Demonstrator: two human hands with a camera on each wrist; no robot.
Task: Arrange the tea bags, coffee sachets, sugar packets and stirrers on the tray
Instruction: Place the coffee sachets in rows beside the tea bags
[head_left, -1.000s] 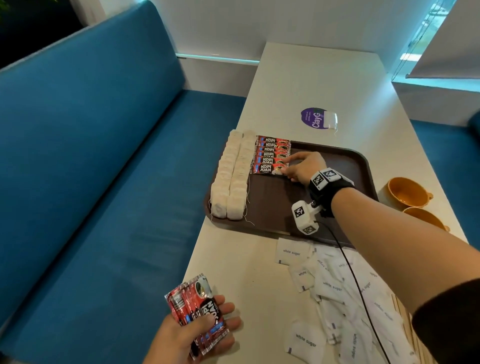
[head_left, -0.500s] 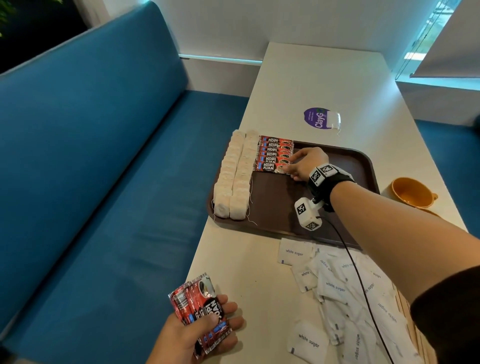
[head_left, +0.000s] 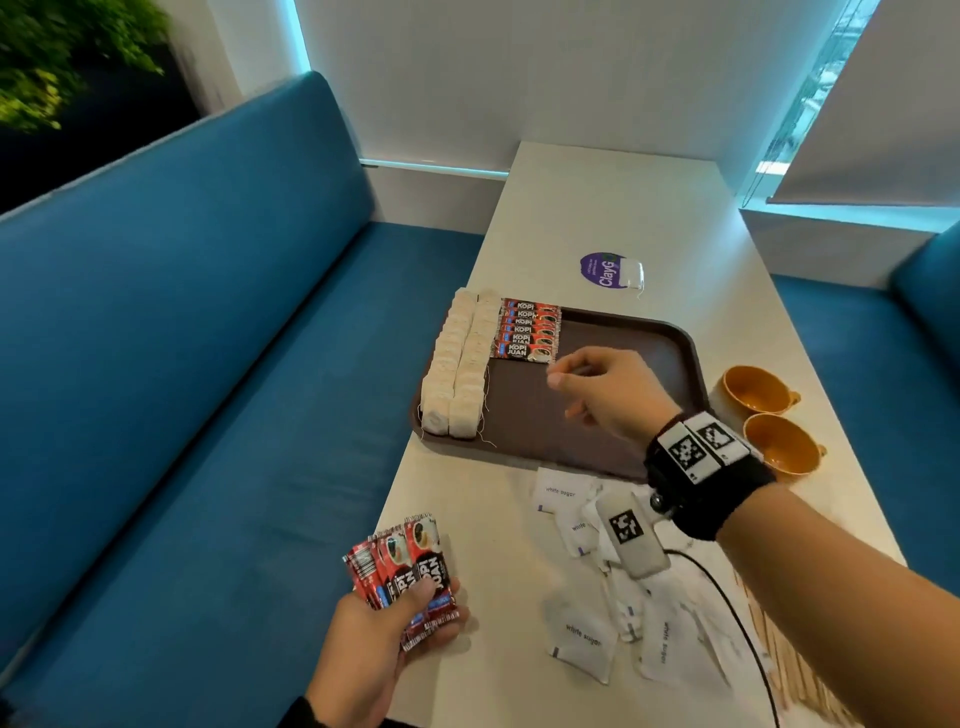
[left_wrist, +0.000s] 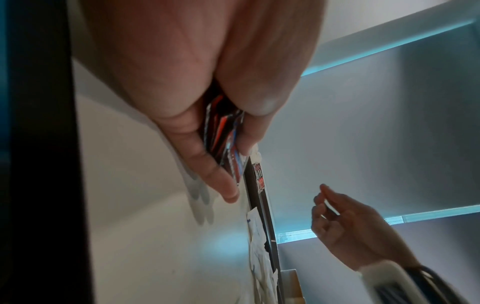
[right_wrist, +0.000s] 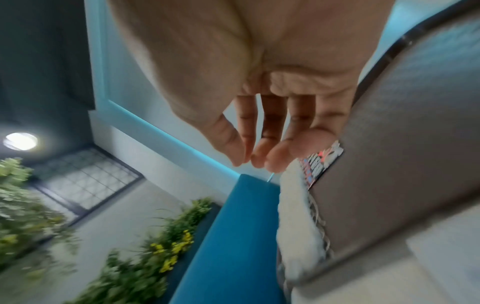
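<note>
A brown tray (head_left: 670, 343) lies on the white table. Two rows of white tea bags (head_left: 462, 364) fill its left side, and beside them lies a column of red coffee sachets (head_left: 527, 330). My right hand (head_left: 587, 382) hovers over the tray just right of the nearest sachet, fingers loosely curled and holding nothing. My left hand (head_left: 395, 623) grips a fanned stack of red coffee sachets (head_left: 408, 564) at the table's near left edge. In the left wrist view the thumb and fingers pinch that stack (left_wrist: 226, 133). White sugar packets (head_left: 587, 636) lie scattered in front of the tray.
Two orange cups (head_left: 758, 395) stand right of the tray. A purple round sticker (head_left: 602, 268) and a small clear packet sit behind it. Wooden stirrers (head_left: 795, 670) lie at the near right under the sugar packets. A blue bench runs along the table's left side.
My right hand let go of the sachet it was setting in the column and has drawn back toward me, lifted off the tray. The left hand still holds its stack.
</note>
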